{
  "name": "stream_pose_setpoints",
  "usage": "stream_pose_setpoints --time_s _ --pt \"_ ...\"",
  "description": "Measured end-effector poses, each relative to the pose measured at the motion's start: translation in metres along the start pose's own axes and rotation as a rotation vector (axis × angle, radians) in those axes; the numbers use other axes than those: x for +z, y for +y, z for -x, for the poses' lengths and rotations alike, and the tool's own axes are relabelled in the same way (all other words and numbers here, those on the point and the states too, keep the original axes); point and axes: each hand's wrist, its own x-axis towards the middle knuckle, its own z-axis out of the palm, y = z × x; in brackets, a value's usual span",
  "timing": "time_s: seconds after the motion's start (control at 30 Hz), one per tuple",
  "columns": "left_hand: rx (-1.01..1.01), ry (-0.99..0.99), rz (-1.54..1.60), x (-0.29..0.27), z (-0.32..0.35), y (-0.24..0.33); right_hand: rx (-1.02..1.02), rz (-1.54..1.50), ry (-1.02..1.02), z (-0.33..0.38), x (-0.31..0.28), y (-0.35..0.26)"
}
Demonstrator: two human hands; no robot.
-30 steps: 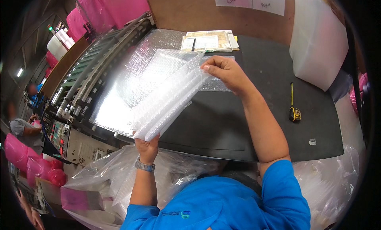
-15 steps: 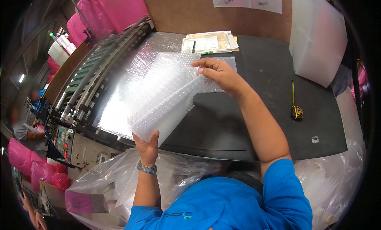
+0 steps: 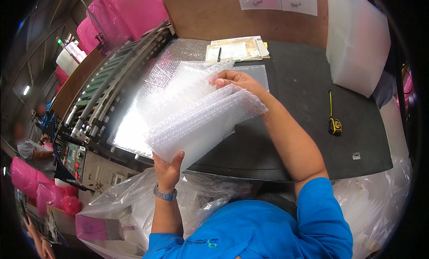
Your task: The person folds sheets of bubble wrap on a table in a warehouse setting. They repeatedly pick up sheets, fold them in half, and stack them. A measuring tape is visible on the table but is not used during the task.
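A stack of clear bubble wrap sheets (image 3: 196, 125) is held up over the black tabletop (image 3: 304, 120). My left hand (image 3: 169, 169), with a metal watch on its wrist, grips the stack's near lower corner, thumb on top and fingers hidden beneath. At the far end my right hand (image 3: 234, 80) has its fingers curled at the edges of the sheets, closed on the bubble wrap. One part of the stack has flopped over toward me and rests by my right wrist. More bubble wrap (image 3: 165, 58) lies flat on the table behind, at the left.
Papers with a pen (image 3: 234, 50) lie at the back. A yellow-black tape measure (image 3: 334, 126) is at the right, near a tall stack of white foam sheets (image 3: 357, 40). A roller machine (image 3: 103, 80) borders the table's left. Clear plastic bags (image 3: 120, 205) hang below the front edge.
The upper sheets' far end has been turned over toward me, past my right wrist. My right hand has shifted slightly left and down; my left hand keeps its grip.
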Motion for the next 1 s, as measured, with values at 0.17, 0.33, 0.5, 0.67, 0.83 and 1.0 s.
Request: stream_pose_setpoints --time_s 0.17,0.33,0.5,0.67,0.83,1.0 --pt "0.042 -0.031 -0.079 -0.005 0.0 -0.007 -0.122 -0.146 -0.07 -0.001 0.003 0.004" --pt "0.032 -0.033 -0.017 -0.002 0.001 -0.005 -0.116 -0.255 -0.118 0.005 0.004 0.004" --pt "0.064 -0.023 -0.073 -0.003 0.001 -0.008 -0.094 -0.331 -0.154 0.008 0.005 0.004" --pt "0.068 -0.024 -0.068 -0.002 0.001 -0.008 -0.051 -0.357 -0.151 0.011 0.009 0.001" --pt "0.044 -0.021 -0.051 -0.003 0.002 -0.007 0.016 -0.373 -0.22 0.011 0.005 0.003" --pt "0.019 -0.022 -0.034 -0.005 0.002 -0.008 -0.008 -0.364 -0.179 0.016 0.012 0.002"
